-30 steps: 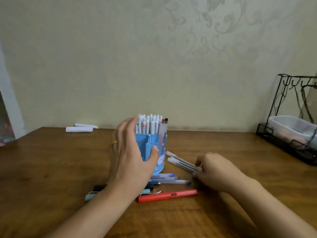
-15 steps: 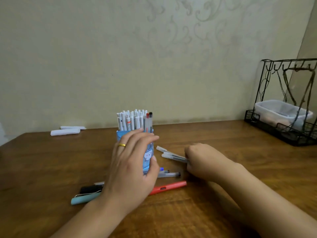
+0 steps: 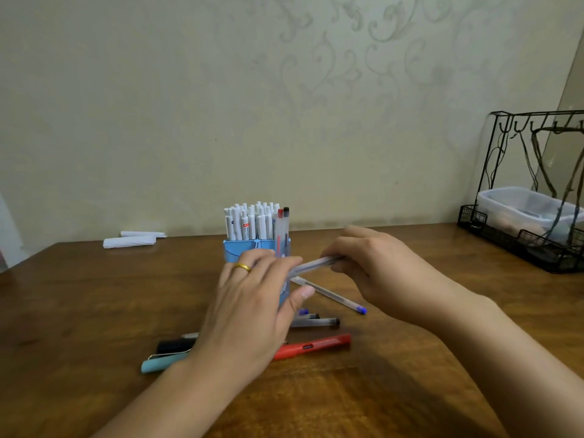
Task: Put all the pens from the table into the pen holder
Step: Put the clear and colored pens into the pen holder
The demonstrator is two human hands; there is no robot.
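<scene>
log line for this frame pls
left hand: grips blue pen holder | right hand: holds clear pen above table | red pen, teal pen lie loose

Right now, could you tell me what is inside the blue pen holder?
The pen holder holds a packed bunch of upright white pens, plus a clear red-capped and black-capped pen at its right. The left hand covers its lower front.
</scene>
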